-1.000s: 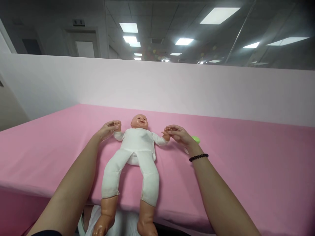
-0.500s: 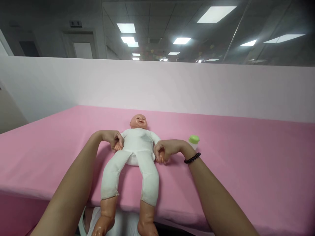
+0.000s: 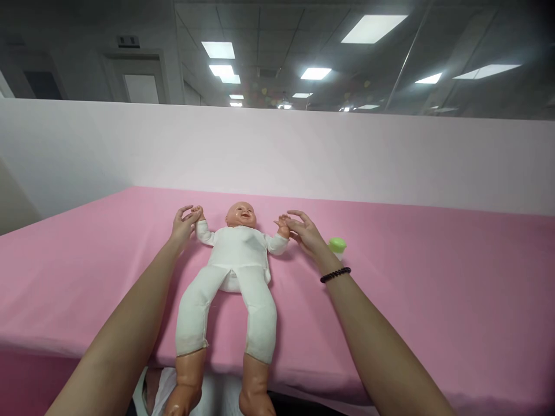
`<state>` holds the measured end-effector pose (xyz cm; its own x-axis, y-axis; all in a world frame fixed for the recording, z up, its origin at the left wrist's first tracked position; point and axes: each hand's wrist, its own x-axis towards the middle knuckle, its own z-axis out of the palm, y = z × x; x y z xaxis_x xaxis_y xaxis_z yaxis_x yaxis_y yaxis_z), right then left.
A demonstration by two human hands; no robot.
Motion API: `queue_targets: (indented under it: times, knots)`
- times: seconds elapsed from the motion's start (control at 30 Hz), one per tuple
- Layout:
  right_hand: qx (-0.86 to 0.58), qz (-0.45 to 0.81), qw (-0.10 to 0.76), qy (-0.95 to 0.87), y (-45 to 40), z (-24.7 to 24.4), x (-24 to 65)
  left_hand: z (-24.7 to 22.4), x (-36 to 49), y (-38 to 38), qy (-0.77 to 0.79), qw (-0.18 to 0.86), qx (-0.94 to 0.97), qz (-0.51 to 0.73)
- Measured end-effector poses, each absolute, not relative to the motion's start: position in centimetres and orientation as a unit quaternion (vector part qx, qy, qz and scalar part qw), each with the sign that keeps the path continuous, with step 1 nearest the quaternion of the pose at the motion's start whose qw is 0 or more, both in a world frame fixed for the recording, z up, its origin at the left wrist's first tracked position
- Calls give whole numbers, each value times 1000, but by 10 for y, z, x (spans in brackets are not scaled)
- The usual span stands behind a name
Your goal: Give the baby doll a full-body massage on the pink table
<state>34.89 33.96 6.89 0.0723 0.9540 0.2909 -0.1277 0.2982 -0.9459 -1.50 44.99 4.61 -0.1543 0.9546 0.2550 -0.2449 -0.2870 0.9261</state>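
Note:
A baby doll [image 3: 240,247] in a white cloth suit lies on its back, head toward the wall, its bare feet hanging past the front edge of the pink surface. Both its arms are bent with the hands raised beside the head. My left hand [image 3: 182,225] grips the doll's hand [image 3: 198,211] on the left between thumb and fingers. On the other side, my right hand [image 3: 307,234] holds the doll's other hand [image 3: 283,225] with thumb and fingertips, some fingers extended. A black beaded bracelet [image 3: 335,275] circles my right wrist.
A small container with a green lid [image 3: 337,244] stands just right of my right wrist. The pink padded surface [image 3: 433,277] stretches to both sides. Behind it rises a white wall [image 3: 277,150] with dark glass above.
Both doll hands have gone from beside its hips up to beside its head, with my hands moving along. The doll's arms are now bent upward.

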Motion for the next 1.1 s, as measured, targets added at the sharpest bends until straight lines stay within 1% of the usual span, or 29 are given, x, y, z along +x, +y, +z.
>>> queue_targets:
  times: [0.1,0.2,0.3,0.4,0.47,0.53,0.6,0.63,0.67,0.7,0.73,0.87,1.0,1.03,1.1]
  knots:
    - [-453,365,662,-473,355,51,349,35,-8,458,489,332,481,647]
    - [-492,337,661,-454,366,36,351,28,-8,460,542,230,548,593]
    - [-513,347,650,-441,371,26,354,26,-8,457,551,224,588,548]
    - [-515,358,626,-464,372,21,353,26,-7,455,579,223,622,478]
    - [-539,346,582,-501,371,21,352,27,-6,455,607,206,638,427]
    - [-601,303,507,-539,369,22,349,27,-6,456,616,189,658,389]
    - [-669,252,423,-557,367,24,345,26,-7,457,604,194,672,381]
    - [-694,235,392,-556,366,25,344,25,-7,458,598,202,673,385]
    - [-706,229,380,-552,365,26,342,24,-8,459,595,213,668,393]
    - [-704,240,391,-543,365,26,342,23,-8,459,592,228,657,406]
    - [-689,264,420,-529,365,26,341,22,-9,460,589,247,643,423]
    - [-577,348,564,-477,365,28,343,23,-11,465,556,320,588,493]
    - [-460,413,690,-377,362,38,346,34,-13,468,478,424,464,613]
    - [-431,431,702,-368,361,43,347,37,-15,468,440,456,441,636]
    - [-394,460,686,-402,356,53,349,42,-18,466,359,510,448,640]
